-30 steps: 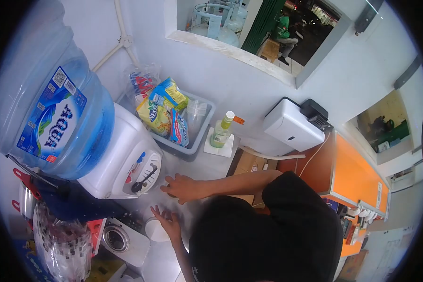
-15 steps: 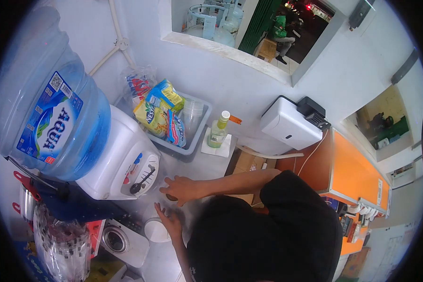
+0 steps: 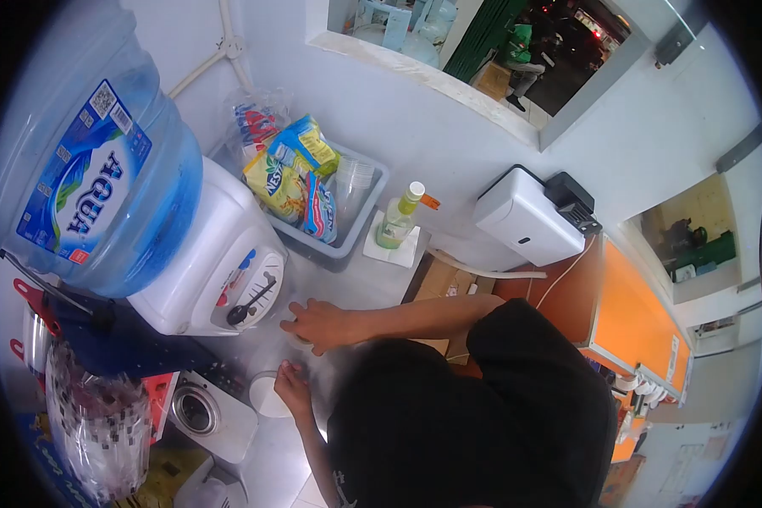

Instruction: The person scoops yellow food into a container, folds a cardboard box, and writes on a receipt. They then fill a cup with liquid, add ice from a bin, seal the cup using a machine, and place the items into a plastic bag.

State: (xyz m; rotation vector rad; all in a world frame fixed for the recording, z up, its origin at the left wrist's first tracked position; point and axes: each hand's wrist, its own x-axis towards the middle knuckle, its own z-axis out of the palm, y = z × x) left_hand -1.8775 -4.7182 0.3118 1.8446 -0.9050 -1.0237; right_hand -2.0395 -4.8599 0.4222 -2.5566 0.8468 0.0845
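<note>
1. Black shirt, closest to me, fills lower centre and right.
2. Left hand: fingers bent inward, just beside the white round container on the metal counter. Can't tell if it pinches anything.
3. Right hand: palm down, fingers spread and curved low over the counter, by the dispenser front. Something pale shows under the fingers, mostly hidden; can't confirm a grip.
4. AQUA water bottle sits tilted in my view on the white water dispenser. Black spoon on its drip tray.
5. White appliance with round metal opening, near the container. Clear plastic packaging next to it.
6. Grey bin past the hands: Nestea packs and stacked clear cups inside.
7. Green-tinted glass bottle, white cap, on a white napkin, just beside the bin.
8. White box on the wall, orange cabinet right of it.
9. Through the wall opening: seated person in green.
</note>
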